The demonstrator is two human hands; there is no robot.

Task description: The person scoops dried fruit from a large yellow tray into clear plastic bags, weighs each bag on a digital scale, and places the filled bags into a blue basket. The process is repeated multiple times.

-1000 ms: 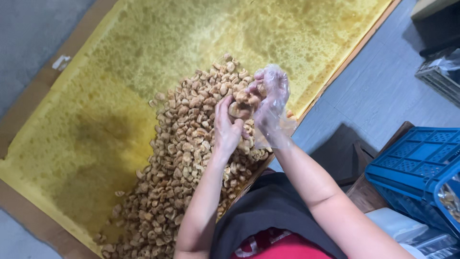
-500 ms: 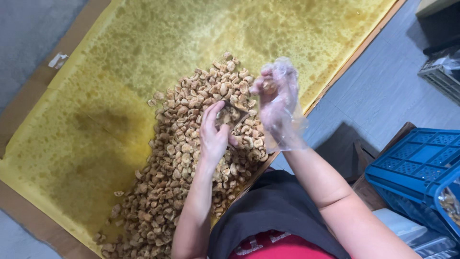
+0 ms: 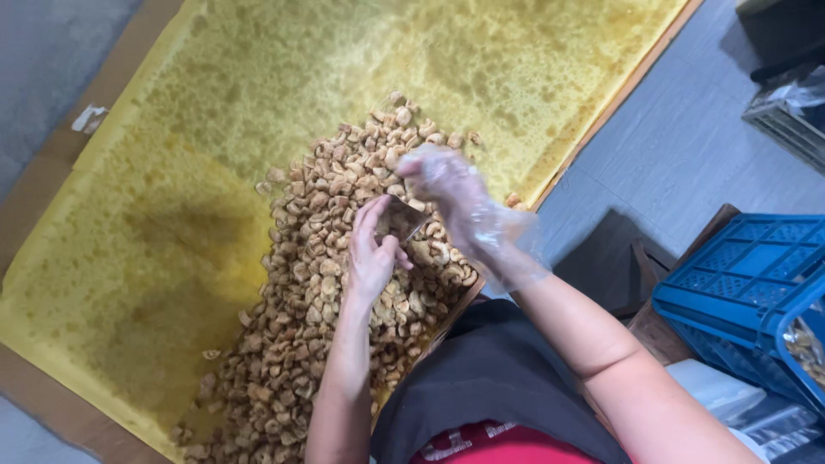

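Note:
A long heap of pale brown fried pieces (image 3: 326, 283) lies on a yellow, oil-stained paper sheet (image 3: 172, 223). My left hand (image 3: 371, 253) is bare and sits over the middle of the heap, its fingers pinching a small flat dark piece (image 3: 401, 219) whose kind I cannot make out. My right hand (image 3: 455, 199) wears a loose clear plastic glove and is blurred. It hovers just right of the flat piece, fingertips over the heap; whether it grips anything is unclear.
The yellow sheet rests on a brown board (image 3: 51, 172) on a grey floor (image 3: 687, 155). A blue plastic crate (image 3: 739, 292) stands at the right, a dark wire basket (image 3: 786, 112) further back. My dark apron (image 3: 498, 387) fills the bottom centre.
My right hand has come down from above the heap's right edge and moved left toward my left hand. My left hand has slid down the heap, and the flat dark piece now shows between them.

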